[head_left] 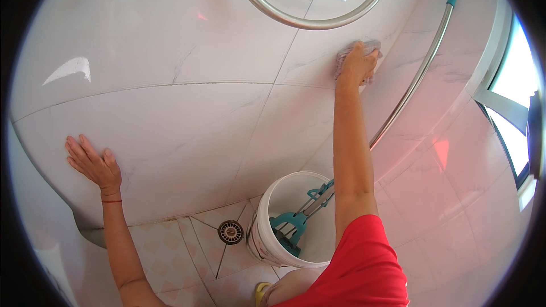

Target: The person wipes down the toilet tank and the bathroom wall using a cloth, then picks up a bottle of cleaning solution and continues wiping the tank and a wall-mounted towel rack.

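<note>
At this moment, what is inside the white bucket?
Inside the white bucket are a teal mop head and part of its metal rod. The right arm and red sleeve cover the bucket's right side; what lies behind them cannot be seen.

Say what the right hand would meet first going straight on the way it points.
Likely the curved silver tube, above the right hand and its cloth in the picture; how far the tube stands off the tiled wall is unclear, so the hand might pass behind it.
</note>
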`<move>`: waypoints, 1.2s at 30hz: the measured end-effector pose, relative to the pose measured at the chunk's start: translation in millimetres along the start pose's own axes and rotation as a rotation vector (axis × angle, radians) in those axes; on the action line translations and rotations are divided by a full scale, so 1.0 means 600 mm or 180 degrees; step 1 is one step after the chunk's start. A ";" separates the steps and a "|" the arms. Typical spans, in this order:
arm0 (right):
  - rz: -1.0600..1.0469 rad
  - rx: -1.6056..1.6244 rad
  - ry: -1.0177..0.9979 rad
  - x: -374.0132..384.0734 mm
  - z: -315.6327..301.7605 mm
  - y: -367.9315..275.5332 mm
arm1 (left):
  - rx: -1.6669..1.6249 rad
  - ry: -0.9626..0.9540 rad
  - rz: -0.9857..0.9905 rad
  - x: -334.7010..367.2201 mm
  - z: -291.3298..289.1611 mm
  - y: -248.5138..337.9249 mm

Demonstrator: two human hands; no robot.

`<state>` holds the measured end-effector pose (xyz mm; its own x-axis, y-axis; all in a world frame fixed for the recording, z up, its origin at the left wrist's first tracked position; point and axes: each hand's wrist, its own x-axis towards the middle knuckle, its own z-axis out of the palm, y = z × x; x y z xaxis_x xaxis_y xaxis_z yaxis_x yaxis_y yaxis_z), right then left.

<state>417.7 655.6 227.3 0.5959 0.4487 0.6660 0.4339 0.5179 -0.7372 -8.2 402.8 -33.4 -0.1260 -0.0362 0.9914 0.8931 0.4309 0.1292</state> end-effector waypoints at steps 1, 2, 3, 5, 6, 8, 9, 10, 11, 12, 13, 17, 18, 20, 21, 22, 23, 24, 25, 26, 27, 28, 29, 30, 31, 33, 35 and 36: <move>-0.0025 0.0009 0.0009 -0.010 0.011 -0.014 | -0.0024 -0.0032 0.0004 0.000 0.000 0.004; -0.0884 -0.0234 0.0030 -0.024 0.022 -0.033 | -0.0030 -0.0029 -0.0003 -0.002 -0.001 -0.001; -0.1732 -0.0510 0.0051 -0.026 0.024 -0.042 | 0.0002 -0.0025 0.0024 -0.005 -0.001 -0.009; -0.2574 -0.0389 -0.0029 0.029 0.028 -0.056 | 0.0002 -0.0033 0.0048 -0.005 -0.002 -0.011; -0.3437 -0.0227 -0.0121 0.068 0.028 -0.064 | -0.0019 -0.0027 0.0077 -0.004 -0.001 -0.006; -0.3558 -0.0356 -0.0144 0.149 0.020 -0.071 | -0.0042 -0.0016 0.0074 -0.003 -0.001 -0.003; -0.3632 -0.0439 -0.0173 0.164 0.016 -0.079 | -0.0038 -0.0011 0.0092 -0.001 -0.004 -0.006; -0.3645 -0.0425 -0.0177 0.175 0.011 -0.085 | -0.0032 -0.0005 0.0108 -0.001 -0.005 -0.008; -0.1775 0.0263 -0.0722 0.169 -0.004 -0.101 | -0.0012 -0.0008 0.0118 0.000 -0.007 -0.012; -0.0831 0.0608 -0.1053 0.174 -0.002 -0.090 | 0.0011 0.0010 0.0127 0.002 -0.009 -0.016; 0.0142 0.0922 -0.1228 0.179 -0.001 -0.081 | 0.0042 0.0030 0.0135 0.003 -0.013 -0.021; -0.1082 -0.0075 0.0007 0.190 0.017 -0.023 | -0.0021 -0.0017 0.0039 0.003 -0.004 0.000; -0.1559 -0.0231 0.0247 0.158 0.023 -0.021 | -0.0027 -0.0042 0.0034 0.004 -0.004 0.001; -0.1837 -0.0258 0.0109 0.101 0.036 -0.066 | -0.0007 -0.0071 0.0048 0.006 -0.010 -0.003; -0.2170 -0.0302 0.0014 0.075 0.041 -0.100 | -0.0008 -0.0084 0.0062 0.009 -0.014 -0.006; -0.2705 -0.0294 0.0135 0.067 0.050 -0.120 | -0.0050 -0.0094 0.0055 0.011 -0.013 -0.004; -0.3246 -0.0287 0.0254 0.054 0.061 -0.141 | -0.0059 -0.0075 0.0036 0.009 -0.010 -0.005; -0.3595 0.0223 0.0142 0.037 0.065 -0.172 | -0.0095 -0.0068 0.0025 0.006 -0.008 -0.002; -0.4045 0.0291 0.0134 0.030 0.070 -0.194 | -0.0136 -0.0063 0.0013 0.003 -0.006 0.002; -0.4287 0.0331 0.0124 0.017 0.069 -0.215 | -0.0145 -0.0060 -0.0019 0.000 -0.004 0.002; -0.4483 0.0438 0.0137 0.001 0.069 -0.237 | -0.0115 -0.0048 0.0012 0.006 -0.010 -0.003; -0.4616 0.0025 -0.0084 -0.019 0.057 -0.248 | -0.0082 -0.0039 0.0043 0.011 -0.016 -0.009; -0.4758 -0.0458 -0.0320 -0.037 0.047 -0.255 | -0.0079 -0.0031 0.0029 0.008 -0.013 -0.010; -0.4771 -0.0445 -0.0315 -0.050 0.051 -0.257 | -0.0079 -0.0035 0.0014 0.005 -0.010 -0.012; -0.4959 -0.0185 -0.0335 -0.061 0.059 -0.253 | -0.0069 -0.0037 0.0002 0.003 -0.008 -0.015; -0.5101 -0.0013 -0.0477 -0.070 0.061 -0.239 | -0.0096 -0.0054 -0.0010 0.001 -0.007 -0.014; -0.4748 -0.0219 -0.0170 -0.057 0.059 -0.228 | -0.0125 -0.0076 -0.0026 0.001 -0.008 -0.010; -0.4403 -0.0443 0.0128 -0.047 0.057 -0.228 | -0.0159 -0.0092 -0.0036 0.001 -0.008 -0.007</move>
<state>318.2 597.0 313.2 -0.3501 -0.3853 0.8538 0.7421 0.4421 0.5038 -9.8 396.7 -33.4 -0.1480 -0.0146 0.9889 0.9119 0.3851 0.1421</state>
